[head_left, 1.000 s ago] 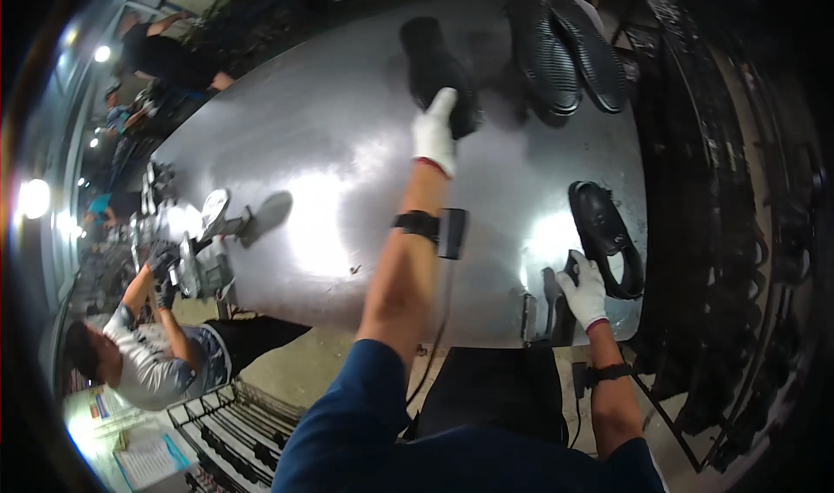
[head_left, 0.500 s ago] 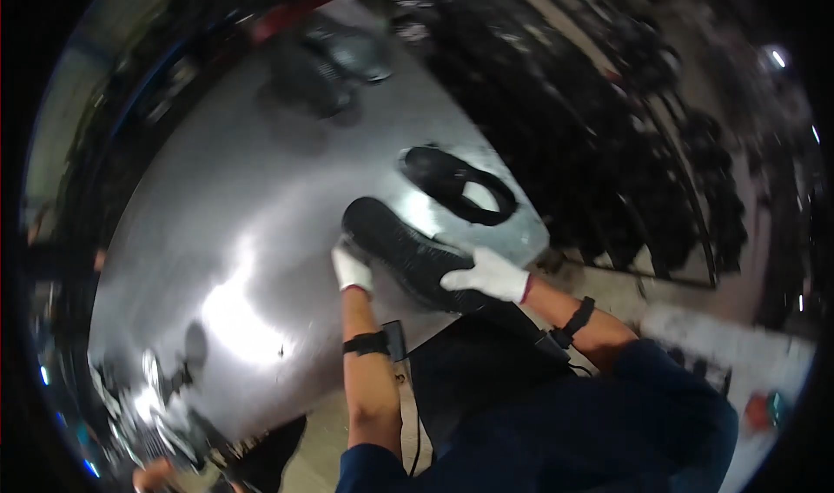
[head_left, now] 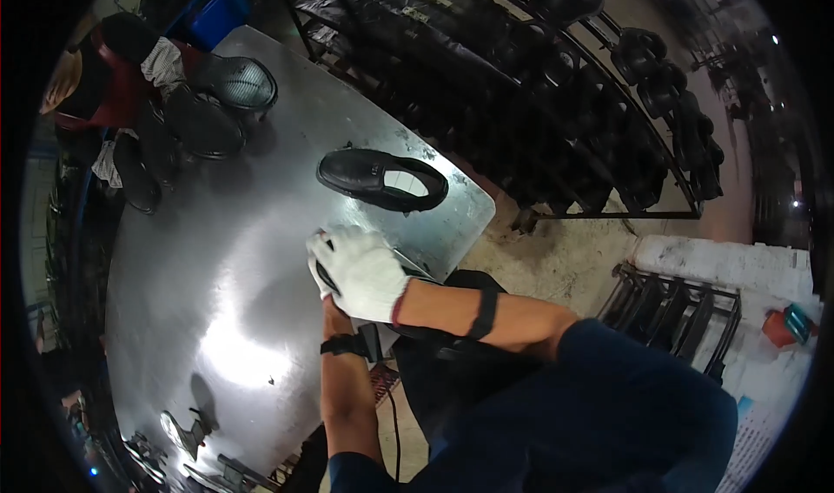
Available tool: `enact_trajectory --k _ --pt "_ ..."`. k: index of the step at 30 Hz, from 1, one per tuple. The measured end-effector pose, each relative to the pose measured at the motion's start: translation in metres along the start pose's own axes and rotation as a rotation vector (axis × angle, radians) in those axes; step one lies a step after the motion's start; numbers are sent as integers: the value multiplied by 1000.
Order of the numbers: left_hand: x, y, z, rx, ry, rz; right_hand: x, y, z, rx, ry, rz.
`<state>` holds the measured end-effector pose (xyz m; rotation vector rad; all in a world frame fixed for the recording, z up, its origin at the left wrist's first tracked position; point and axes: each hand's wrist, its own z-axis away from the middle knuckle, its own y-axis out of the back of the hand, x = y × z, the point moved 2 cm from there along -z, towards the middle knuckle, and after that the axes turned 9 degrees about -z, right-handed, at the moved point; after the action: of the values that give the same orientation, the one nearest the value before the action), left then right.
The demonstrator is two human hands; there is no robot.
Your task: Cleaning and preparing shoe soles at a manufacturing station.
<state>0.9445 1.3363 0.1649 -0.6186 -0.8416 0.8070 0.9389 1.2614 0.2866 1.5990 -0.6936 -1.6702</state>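
Observation:
My right hand (head_left: 363,271), in a white knit glove, lies across my left hand near the table's right-hand corner. Its fingers curl over a black shoe (head_left: 326,276), which is mostly covered; only dark slivers show between and beside the gloves. Behind it my left hand (head_left: 314,260), also white-gloved, is largely hidden, seemingly closed on the same shoe from the left. Just beyond both hands a black slip-on shoe (head_left: 352,173) with a pale insole rests upright on the metal table (head_left: 291,158).
Another person's gloved hand (head_left: 163,63) is among several dark shoes (head_left: 204,126) at the far left. Metal fixtures (head_left: 181,432) stand at the near-left edge. Racks of black shoes (head_left: 638,59) line the right, a blue bin (head_left: 213,19) the back. A low black rack (head_left: 673,311) stands right.
My right hand has moved left, from the shoe's near end onto my left hand. The held shoe, plainly visible before, is now mostly covered. The view has shifted.

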Motion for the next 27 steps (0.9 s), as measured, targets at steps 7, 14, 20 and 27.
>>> enact_trajectory --k 7,14,20,27 --pt "36 -25 103 92 -844 -1019 28 33 152 -23 533 -256" --pt "41 -36 74 364 -438 -760 92 136 166 165 660 -217" --pt "30 79 -61 380 -400 -514 79 48 79 618 102 -376" --pt "6 49 31 300 -205 -885 131 24 40 198 97 -54"
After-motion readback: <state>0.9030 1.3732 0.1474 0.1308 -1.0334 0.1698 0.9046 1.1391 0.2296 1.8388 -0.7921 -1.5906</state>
